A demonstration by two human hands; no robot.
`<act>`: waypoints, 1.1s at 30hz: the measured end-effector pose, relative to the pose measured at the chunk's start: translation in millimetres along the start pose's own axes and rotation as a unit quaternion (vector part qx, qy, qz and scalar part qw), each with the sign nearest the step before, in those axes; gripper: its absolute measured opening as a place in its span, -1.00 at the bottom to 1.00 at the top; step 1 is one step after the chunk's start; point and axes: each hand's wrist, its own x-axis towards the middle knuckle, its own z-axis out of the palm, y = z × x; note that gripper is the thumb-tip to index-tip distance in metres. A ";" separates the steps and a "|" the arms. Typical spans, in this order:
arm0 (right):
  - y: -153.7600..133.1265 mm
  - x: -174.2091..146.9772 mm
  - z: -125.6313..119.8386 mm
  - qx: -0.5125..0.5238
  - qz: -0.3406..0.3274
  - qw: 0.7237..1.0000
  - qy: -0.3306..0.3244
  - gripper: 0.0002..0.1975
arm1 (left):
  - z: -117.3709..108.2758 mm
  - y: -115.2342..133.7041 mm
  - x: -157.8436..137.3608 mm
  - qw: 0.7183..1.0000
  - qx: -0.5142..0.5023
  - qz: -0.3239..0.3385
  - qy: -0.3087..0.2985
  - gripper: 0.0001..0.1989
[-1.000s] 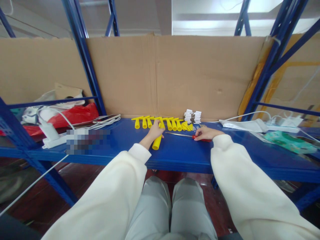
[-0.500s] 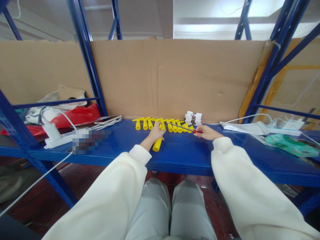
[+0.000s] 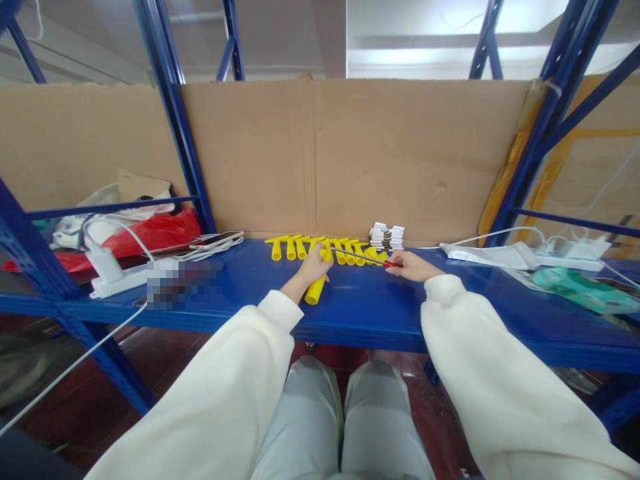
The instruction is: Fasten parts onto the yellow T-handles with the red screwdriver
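Note:
My left hand (image 3: pixel 314 264) is closed around the middle of a yellow tubular piece (image 3: pixel 315 291), whose wide round end points toward me over the blue shelf. In my right hand (image 3: pixel 410 265) is a screwdriver (image 3: pixel 393 264), gripped by its red handle. Its thin metal shaft runs left to the far part of the held yellow piece, just beyond my left fingers. Whether the tip touches that piece or sits in it, I cannot tell. Behind my hands, several similar yellow pieces (image 3: pixel 291 249) lie in a row, their wide ends facing me.
Small white pieces (image 3: pixel 386 237) are stacked against the cardboard panel (image 3: pixel 250 160). To the left lie a white power strip (image 3: pixel 113 283), cables and a red bag (image 3: pixel 160 230). On the right are a white packet (image 3: pixel 490 255) and a green pack (image 3: pixel 583 290). Blue posts frame both sides.
The round end of the held yellow piece has dipped slightly toward me. My right hand and the screwdriver have shifted a touch left. Both grips are the same.

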 end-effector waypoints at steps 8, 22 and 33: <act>-12.4 -3.6 -8.2 -0.050 0.003 0.999 0.016 -0.86 | 0.5 1.4 -1.3 1.000 -0.003 0.000 -0.001 -0.41; -50.0 -15.9 -16.7 -0.208 0.057 0.976 0.020 -0.82 | 1.8 2.6 -3.8 1.000 0.014 0.013 0.003 -0.41; -56.7 -15.5 -12.1 -0.235 0.110 0.966 -0.002 -0.73 | 2.7 3.9 -3.3 0.999 0.037 0.023 -0.005 -0.45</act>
